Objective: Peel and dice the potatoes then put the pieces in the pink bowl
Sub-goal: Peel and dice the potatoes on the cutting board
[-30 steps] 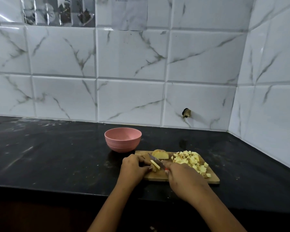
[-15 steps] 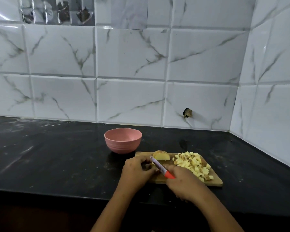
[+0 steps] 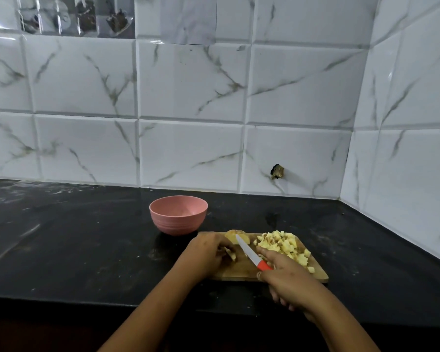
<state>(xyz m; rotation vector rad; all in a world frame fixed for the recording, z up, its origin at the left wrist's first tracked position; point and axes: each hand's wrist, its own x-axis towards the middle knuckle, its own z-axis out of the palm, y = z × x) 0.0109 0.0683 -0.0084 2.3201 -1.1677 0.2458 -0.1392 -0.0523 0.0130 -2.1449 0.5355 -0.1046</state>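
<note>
A: What is being held?
B: The right hand is gripping the knife; the left hand is pinching a potato strip on the board, dice lying at its right end.

Low in the middle of the frame, my left hand curls over a small potato piece on a wooden cutting board. My right hand grips the red handle of a knife, whose white blade points up and left, lifted above the board. A heap of diced potato covers the board's right side, and a potato chunk sits at its far edge. A pink bowl stands just above and left of the board on a black counter. White marbled tiles fill the upper frame.
</note>
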